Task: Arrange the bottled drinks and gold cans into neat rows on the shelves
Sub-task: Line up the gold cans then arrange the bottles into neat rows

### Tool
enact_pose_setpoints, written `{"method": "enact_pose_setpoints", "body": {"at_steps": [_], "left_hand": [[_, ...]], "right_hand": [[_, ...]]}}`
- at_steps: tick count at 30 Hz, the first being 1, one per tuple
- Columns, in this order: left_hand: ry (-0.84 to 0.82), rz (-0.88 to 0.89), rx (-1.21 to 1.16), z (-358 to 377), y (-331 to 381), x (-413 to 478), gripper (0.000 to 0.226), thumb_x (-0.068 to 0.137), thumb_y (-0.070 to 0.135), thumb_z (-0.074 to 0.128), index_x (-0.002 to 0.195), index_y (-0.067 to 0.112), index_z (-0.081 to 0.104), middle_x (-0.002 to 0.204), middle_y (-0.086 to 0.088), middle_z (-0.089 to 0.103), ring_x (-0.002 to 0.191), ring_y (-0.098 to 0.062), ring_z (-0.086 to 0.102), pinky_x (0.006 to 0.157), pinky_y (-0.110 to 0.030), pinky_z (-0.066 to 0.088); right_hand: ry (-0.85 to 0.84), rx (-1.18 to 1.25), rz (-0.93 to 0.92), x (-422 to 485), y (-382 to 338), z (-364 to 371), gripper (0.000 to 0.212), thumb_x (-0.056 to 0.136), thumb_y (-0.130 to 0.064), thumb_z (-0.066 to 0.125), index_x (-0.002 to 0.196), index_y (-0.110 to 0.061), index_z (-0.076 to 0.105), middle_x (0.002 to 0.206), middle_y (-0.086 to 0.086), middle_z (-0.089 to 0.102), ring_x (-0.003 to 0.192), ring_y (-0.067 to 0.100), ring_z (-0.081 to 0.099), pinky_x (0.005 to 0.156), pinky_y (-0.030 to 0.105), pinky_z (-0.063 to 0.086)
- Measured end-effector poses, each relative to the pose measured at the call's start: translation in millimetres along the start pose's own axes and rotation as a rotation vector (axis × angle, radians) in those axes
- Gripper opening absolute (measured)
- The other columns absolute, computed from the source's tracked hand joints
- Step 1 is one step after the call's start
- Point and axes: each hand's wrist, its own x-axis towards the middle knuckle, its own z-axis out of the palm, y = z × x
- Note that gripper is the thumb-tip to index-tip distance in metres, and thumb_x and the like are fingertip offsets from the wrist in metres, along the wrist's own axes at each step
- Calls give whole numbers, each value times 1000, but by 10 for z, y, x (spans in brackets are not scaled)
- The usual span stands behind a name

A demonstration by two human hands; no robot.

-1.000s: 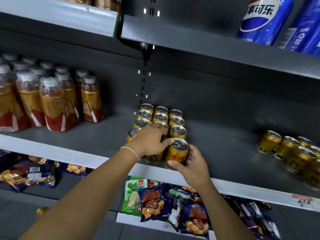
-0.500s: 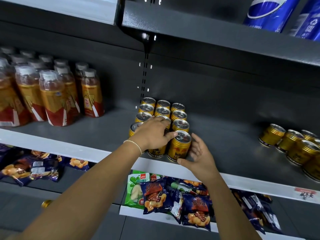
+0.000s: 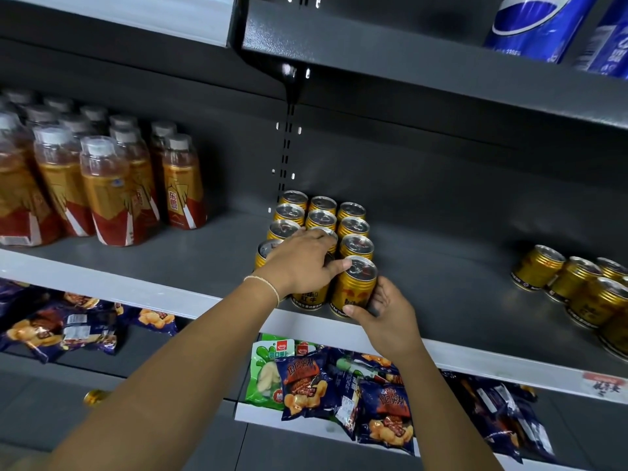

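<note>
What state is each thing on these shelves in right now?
Can block: upright, three columns.
Front can: upright, gripped low by right hand.
Left hand: resting on top of the block's middle cans.
Loose cans: upright, unsorted cluster on right.
Bottles: upright, capped, bunched on left.
Snack bags: lying flat below.

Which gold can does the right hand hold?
The front can of the right-hand column, at the shelf edge: the right hand grips its lower side; the left hand covers its neighbour.

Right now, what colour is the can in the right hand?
Gold can, seen best in the head view.
</note>
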Motion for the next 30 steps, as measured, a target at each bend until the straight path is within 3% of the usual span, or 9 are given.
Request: {"method": "enact_pose_setpoints", "body": {"at_steps": [5, 11, 13, 16, 18, 20, 24, 30], "left_hand": [[20, 4, -8, 5, 1, 2, 71, 91, 68, 33, 147, 24, 37, 153, 0, 37, 142, -27, 31, 113, -44, 27], [-69, 3, 4, -108, 71, 18, 60, 93, 62, 40, 136, 21, 48, 143, -3, 48, 130, -27, 43, 105, -42, 37], [-92, 1, 56, -188, 152, 60, 50, 93, 58, 44, 124, 20, 55, 130, -5, 57, 117, -26, 52, 96, -39, 44], [47, 66, 59, -239, 385, 145, 43, 95, 46, 48, 121, 14, 58, 125, -9, 58, 115, -28, 53, 96, -38, 46], [125, 118, -14, -226, 626, 215, 40, 96, 41, 49, 122, 11, 58, 125, -12, 57, 116, -30, 53, 93, -38, 47], [136, 180, -60, -152, 917, 313, 43, 96, 38, 50, 126, 9, 58, 128, -13, 58, 118, -30, 53, 96, -36, 46], [33, 246, -87, 193, 1502, 555, 44, 97, 39, 48, 132, 14, 53, 134, -11, 55, 124, -30, 50, 102, -39, 43], [-158, 321, -111, 818, 2351, 852, 41, 98, 34, 46, 131, 9, 50, 132, -14, 53, 122, -32, 50, 101, -42, 43]], "right_hand": [[-15, -13, 8, -22, -27, -13, 62, 76, -11, 84, 116, -48, 55, 119, -18, 68, 112, 2, 64, 102, 40, 51], [-50, -15, 52, -24, -103, -20, 63, 79, -10, 81, 132, -29, 53, 125, -10, 66, 115, 6, 63, 104, 41, 50], [-104, -16, 72, -15, -142, -63, 66, 82, -10, 78, 138, -25, 48, 131, -10, 62, 119, 5, 60, 107, 39, 48], [-149, 34, 80, 1, -153, -228, 78, 88, -3, 71, 152, -19, 30, 146, -9, 44, 134, 7, 45, 114, 30, 37], [-83, 20, 77, 15, -130, -420, 73, 91, -2, 66, 152, -17, 30, 144, -7, 41, 135, 7, 40, 110, 22, 34], [20, -16, 74, 30, -92, -676, 59, 93, -4, 64, 147, -14, 41, 141, -2, 48, 131, 10, 47, 107, 20, 37], [209, -169, 101, 38, 9, -1387, 43, 92, -7, 66, 134, -6, 55, 123, 4, 63, 119, 21, 60, 108, 32, 44], [472, -807, 106, -148, 224, -2688, 33, 88, -17, 64, 120, -9, 64, 115, 10, 66, 108, 31, 60, 92, 35, 47]]}}
